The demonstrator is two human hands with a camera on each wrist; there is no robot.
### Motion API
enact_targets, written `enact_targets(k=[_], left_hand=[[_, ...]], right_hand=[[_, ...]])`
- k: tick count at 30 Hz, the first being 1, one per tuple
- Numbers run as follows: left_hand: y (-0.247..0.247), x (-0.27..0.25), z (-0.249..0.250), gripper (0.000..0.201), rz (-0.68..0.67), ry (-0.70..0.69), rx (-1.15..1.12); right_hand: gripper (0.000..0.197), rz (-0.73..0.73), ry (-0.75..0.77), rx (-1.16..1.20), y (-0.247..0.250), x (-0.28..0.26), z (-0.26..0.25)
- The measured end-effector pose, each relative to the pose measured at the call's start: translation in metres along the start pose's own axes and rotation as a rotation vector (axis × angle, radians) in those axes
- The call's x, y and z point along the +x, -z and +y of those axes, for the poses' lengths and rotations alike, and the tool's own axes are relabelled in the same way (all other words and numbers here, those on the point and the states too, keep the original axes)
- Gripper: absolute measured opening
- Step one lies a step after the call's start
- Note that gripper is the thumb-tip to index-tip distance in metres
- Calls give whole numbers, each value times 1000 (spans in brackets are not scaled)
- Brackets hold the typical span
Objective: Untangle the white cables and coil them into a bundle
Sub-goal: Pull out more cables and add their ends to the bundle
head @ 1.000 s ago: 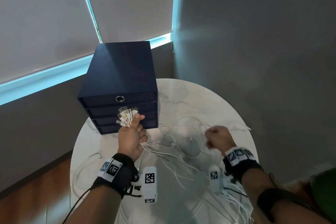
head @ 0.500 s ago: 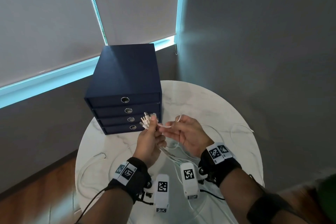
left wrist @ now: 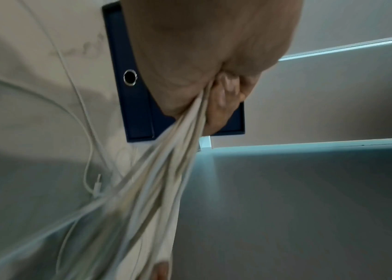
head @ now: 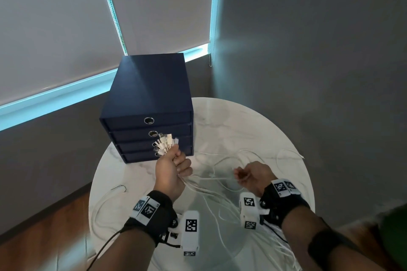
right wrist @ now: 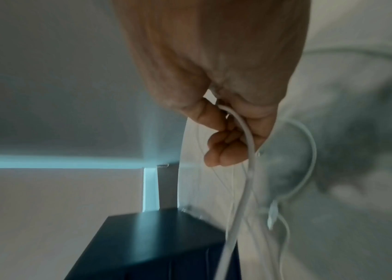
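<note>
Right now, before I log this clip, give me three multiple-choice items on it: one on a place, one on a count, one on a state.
1. Where does the drawer box stand?
A. On the floor
B. On the round table, at its far left
C. On the window sill

2. How many drawer fronts does the box show?
A. Two
B. Six
C. Four

3. What is the left hand doing?
A. Gripping a bunch of white cables just below their plugs
B. Lying flat on the table
C. Pulling a drawer open

Answers:
1 B, the head view shows its base on the marble top.
2 C, four stacked fronts face the camera, the lower ring pulls partly hidden by the plugs.
3 A, the plug ends fan out above the fist and the cables trail below it, while the right hand pinches one strand.
</note>
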State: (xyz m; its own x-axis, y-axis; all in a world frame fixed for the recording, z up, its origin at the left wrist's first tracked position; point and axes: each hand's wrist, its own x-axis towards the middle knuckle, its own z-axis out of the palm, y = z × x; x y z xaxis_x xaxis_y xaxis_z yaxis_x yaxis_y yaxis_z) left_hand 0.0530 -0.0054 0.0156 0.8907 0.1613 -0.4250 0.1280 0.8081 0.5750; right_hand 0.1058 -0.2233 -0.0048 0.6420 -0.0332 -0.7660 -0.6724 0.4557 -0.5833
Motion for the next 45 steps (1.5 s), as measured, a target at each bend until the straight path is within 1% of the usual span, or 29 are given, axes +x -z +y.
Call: enact_targets(k=[2, 3, 4, 6, 7, 9, 10, 11, 13, 14, 16, 18, 19, 20, 22, 23, 26, 28, 31, 34, 35, 37, 39, 41, 43, 45], left_hand=[[2, -1, 3, 35, 26, -20, 145], [3, -2, 3, 34, 43, -41, 225], [3, -2, 2, 33, 54, -62, 294], [4, -2, -1, 28, 68, -78, 386], [4, -2, -3, 25, 76, -72, 415], [1, -2, -7, 14, 82, -47, 466], [-2, -3, -8, 13, 76, -32, 488], [-5, -4, -8, 17, 67, -22, 506], [-12, -5, -8, 27, 47, -15, 519], [-15, -5, -6, 28, 36, -18, 509], [-21, -6, -4, 18, 20, -37, 484], [-24, -7, -4, 6, 9, -64, 512], [-23, -7, -5, 3, -2, -74, 548], [-23, -8, -7, 4, -17, -82, 587], [-19, -8, -11, 8, -34, -89, 651], [-17, -9, -13, 7, -43, -83, 673], [-11, -14, -16, 5, -90, -71, 757], [-6, -17, -19, 10, -106, -66, 840], [3, -20, -19, 7, -129, -27, 885], [12, -17, -12, 5, -77, -7, 815], [13, -15, -9, 5, -45, -8, 757], [12, -10, -4, 13, 10, -10, 632], [7, -7, 0, 20, 20, -16, 560], [-3, -6, 2, 20, 15, -35, 516], [-10, -5, 2, 21, 24, -57, 480], [-14, -3, 1, 21, 30, -79, 458]], right_hand=[[18, 57, 53, 41, 10, 6, -11], [18, 48, 72, 15, 11, 5, -17], [18, 8, 91, -41, 10, 1, -23], [14, -122, 168, -149, 1, -10, -32], [14, -188, 231, -186, -6, -17, -35], [22, -306, 389, -264, -21, -35, -34], [24, -364, 459, -318, -28, -44, -31], [24, -426, 514, -386, -34, -52, -27], [21, -543, 561, -566, -41, -64, -14], [20, -577, 553, -667, -42, -66, -6], [14, -567, 492, -825, -40, -64, 10], [11, -543, 427, -909, -38, -60, 24], [11, -537, 404, -934, -38, -57, 28], [14, -543, 386, -928, -39, -56, 28], [26, -551, 343, -808, -43, -53, 21], [28, -540, 323, -708, -46, -52, 14], [24, -523, 250, -380, -59, -44, -16], [25, -475, 244, -262, -71, -43, -34], [27, -403, 373, -267, -86, -47, -55], [22, -432, 484, -250, -87, -51, -57], [21, -445, 513, -268, -85, -50, -54], [17, -499, 562, -347, -79, -48, -38], [15, -597, 585, -489, -71, -46, -16], [16, -669, 560, -668, -63, -43, 6], [14, -647, 502, -767, -56, -40, 23], [12, -591, 496, -821, -49, -37, 37]])
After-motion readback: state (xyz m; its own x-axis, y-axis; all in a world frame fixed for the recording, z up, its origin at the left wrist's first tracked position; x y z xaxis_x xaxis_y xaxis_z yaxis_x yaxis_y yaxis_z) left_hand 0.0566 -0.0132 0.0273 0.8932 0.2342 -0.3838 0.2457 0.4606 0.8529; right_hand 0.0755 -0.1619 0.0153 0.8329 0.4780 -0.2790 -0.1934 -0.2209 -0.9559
